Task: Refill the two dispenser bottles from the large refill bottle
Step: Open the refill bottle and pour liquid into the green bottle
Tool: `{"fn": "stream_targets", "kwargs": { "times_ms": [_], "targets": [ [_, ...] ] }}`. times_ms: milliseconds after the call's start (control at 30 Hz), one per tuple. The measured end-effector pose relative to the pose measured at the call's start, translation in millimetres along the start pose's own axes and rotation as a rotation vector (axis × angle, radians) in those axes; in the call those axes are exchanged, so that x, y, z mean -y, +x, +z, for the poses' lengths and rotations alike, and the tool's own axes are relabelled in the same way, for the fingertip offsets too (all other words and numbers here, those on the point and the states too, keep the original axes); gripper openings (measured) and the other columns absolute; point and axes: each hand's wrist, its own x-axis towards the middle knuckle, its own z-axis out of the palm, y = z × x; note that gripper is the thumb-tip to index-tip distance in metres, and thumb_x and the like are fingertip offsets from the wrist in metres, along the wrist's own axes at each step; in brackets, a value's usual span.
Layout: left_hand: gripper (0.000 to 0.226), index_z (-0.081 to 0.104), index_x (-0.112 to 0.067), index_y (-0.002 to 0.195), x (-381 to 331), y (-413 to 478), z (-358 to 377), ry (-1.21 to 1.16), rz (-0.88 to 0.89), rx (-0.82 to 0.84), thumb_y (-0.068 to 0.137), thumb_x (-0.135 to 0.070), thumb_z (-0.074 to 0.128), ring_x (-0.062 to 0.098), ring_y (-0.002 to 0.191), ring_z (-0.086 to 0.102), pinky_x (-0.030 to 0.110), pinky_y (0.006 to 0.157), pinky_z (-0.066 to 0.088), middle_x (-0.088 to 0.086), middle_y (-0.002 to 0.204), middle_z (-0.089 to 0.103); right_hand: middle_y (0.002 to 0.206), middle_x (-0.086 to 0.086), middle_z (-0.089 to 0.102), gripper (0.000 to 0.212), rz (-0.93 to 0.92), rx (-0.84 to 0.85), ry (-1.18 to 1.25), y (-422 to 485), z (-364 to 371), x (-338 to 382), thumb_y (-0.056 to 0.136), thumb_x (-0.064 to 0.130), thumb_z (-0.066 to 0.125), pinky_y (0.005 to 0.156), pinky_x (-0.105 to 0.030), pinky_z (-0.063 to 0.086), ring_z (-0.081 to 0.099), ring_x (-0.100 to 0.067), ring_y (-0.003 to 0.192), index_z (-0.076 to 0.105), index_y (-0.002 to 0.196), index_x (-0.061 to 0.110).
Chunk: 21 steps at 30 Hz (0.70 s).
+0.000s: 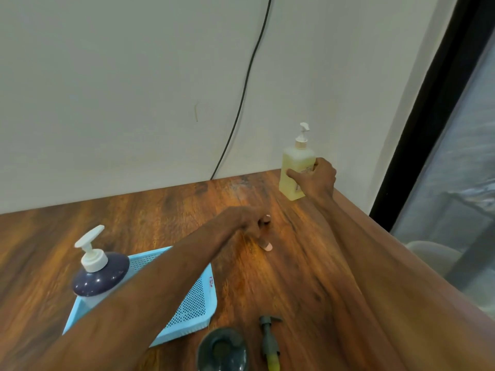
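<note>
Bare forearms [166, 274], bare hands [320, 180]

three bottles [293, 174] [100, 279] [222, 349], one tray [187, 311], one loose pump [269, 341], two hands [246, 218] [320, 178]

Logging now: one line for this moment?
right hand: grips yellow square pump bottle | left hand: rests on wooden table | grey round bottle: open

Looking like an ordinary indoor room, home or small office, not telling which: wood-grain surface [294, 263] sitting in a corner against a plain off-white wall [120, 103], black cable [249, 76] hanging down it, dark-framed glass panel [466, 162] running along the right, pale chair [434, 255] showing past the edge; yellow pump bottle [293, 170] standing on it, dark-topped pump bottle [99, 279] standing in a blue mesh tray [192, 301]
</note>
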Motion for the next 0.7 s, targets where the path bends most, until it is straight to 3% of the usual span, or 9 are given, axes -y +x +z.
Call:
{"fn": "stream_targets", "kwargs": {
  "times_ms": [133, 267, 333, 400, 533, 600, 633, 700],
  "targets": [
    [0.082, 0.034, -0.019, 0.159, -10, -26, 4, 0.11, 0.01, 0.001, 0.094, -0.055, 0.066, 0.032, 0.148, 0.036, 0.051, 0.12, 0.033, 0.007, 0.163, 0.036, 0.11, -0.001, 0.073, 0.071, -0.086, 0.014, 0.011, -45, -35, 27, 0.061, 0.045, 0.093, 0.073, -0.033, 0.059, 0.07, -0.017, 0.093, 0.065, 0.116, 0.01],
    [0.037, 0.067, -0.009, 0.127, -15, -59, 6, 0.006, 0.101, -0.058, 0.105, -0.037, 0.055, 0.026, 0.117, 0.06, 0.039, 0.1, 0.045, 0.007, 0.125, 0.066, 0.105, 0.002, 0.074, 0.065, -0.136, 0.04, 0.051, -95, -70, 46, 0.061, 0.044, 0.093, 0.072, -0.031, 0.059, 0.069, -0.012, 0.087, 0.066, 0.111, 0.013],
    [0.031, 0.072, -0.007, 0.111, -17, -79, 4, -0.039, 0.136, -0.152, 0.103, -0.034, 0.059, 0.02, 0.096, 0.064, 0.033, 0.085, 0.048, 0.008, 0.108, 0.072, 0.104, 0.003, 0.075, 0.061, -0.152, 0.059, 0.077, -118, -87, 51, 0.061, 0.044, 0.093, 0.074, -0.035, 0.061, 0.07, -0.011, 0.087, 0.067, 0.109, 0.016],
    [0.029, 0.073, -0.009, 0.098, -18, -101, -1, -0.052, 0.158, -0.283, 0.099, -0.036, 0.064, 0.018, 0.083, 0.064, 0.038, 0.079, 0.054, 0.007, 0.093, 0.072, 0.101, 0.007, 0.074, 0.059, -0.161, 0.071, 0.113, -140, -101, 53, 0.059, 0.045, 0.092, 0.074, -0.035, 0.062, 0.07, -0.008, 0.087, 0.066, 0.106, 0.021],
    [0.017, 0.078, -0.02, 0.103, -27, -164, -14, -0.148, 0.201, -0.554, 0.096, -0.032, 0.068, 0.007, 0.091, 0.069, 0.029, 0.085, 0.057, -0.008, 0.099, 0.076, 0.089, 0.017, 0.068, 0.053, -0.168, 0.101, 0.19, -187, -132, 64, 0.063, 0.037, 0.094, 0.068, -0.016, 0.057, 0.067, 0.007, 0.079, 0.061, 0.104, 0.033],
    [0.017, 0.079, -0.02, 0.106, -29, -194, -11, -0.201, 0.199, -0.634, 0.097, -0.031, 0.07, 0.002, 0.092, 0.068, 0.016, 0.083, 0.053, -0.01, 0.103, 0.076, 0.09, 0.02, 0.069, 0.054, -0.169, 0.164, 0.249, -208, -148, 66, 0.07, 0.03, 0.093, 0.063, -0.011, 0.055, 0.067, 0.013, 0.079, 0.06, 0.111, 0.034],
    [0.015, 0.079, -0.02, 0.105, -30, -207, -6, -0.227, 0.19, -0.668, 0.096, -0.03, 0.071, -0.003, 0.088, 0.067, 0.008, 0.078, 0.05, -0.013, 0.101, 0.075, 0.093, 0.02, 0.069, 0.055, -0.168, 0.211, 0.268, -217, -154, 66, 0.072, 0.026, 0.092, 0.061, -0.009, 0.053, 0.067, 0.014, 0.079, 0.059, 0.115, 0.035],
    [0.008, 0.079, -0.022, 0.099, -30, -232, 10, -0.298, 0.201, -0.733, 0.094, -0.026, 0.074, -0.01, 0.082, 0.066, 0.007, 0.076, 0.05, -0.018, 0.092, 0.074, 0.096, 0.021, 0.069, 0.057, -0.15, 0.254, 0.292, -235, -163, 64, 0.073, 0.025, 0.092, 0.06, -0.008, 0.052, 0.068, 0.012, 0.079, 0.057, 0.117, 0.036]
  ]
}}
